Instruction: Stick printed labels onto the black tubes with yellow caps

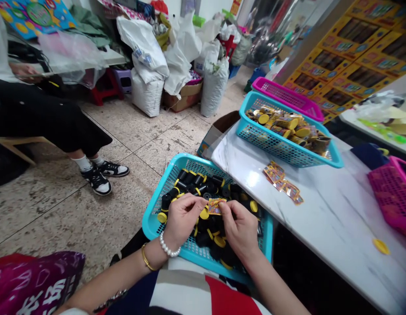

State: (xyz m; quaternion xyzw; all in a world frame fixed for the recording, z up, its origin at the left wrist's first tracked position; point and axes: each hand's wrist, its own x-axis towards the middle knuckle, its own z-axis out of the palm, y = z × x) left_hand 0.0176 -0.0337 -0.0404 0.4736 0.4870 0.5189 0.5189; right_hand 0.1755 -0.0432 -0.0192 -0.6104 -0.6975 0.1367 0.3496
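Between my two hands is a small orange printed sticker (215, 206). My right hand (240, 225) pinches its right end between thumb and finger. At the sticker's left edge, my left hand (185, 214) has thumb and fingertip pressed together; whether it grips the edge or a thin backing I cannot make out. Below both hands, a blue plastic basket (152, 221) on my lap holds many black cylinders (200, 179) with yellow caps. More printed stickers (281, 181) lie in a loose pile on the marble-patterned table to my right.
A second blue basket (288, 154) with labelled cylinders stands on the table (334, 210), a pink basket (290, 98) behind it. A yellow cap (381, 246) lies near another pink basket (391, 192). White sacks (150, 92) stand on the floor; a seated person (41, 113) is at left.
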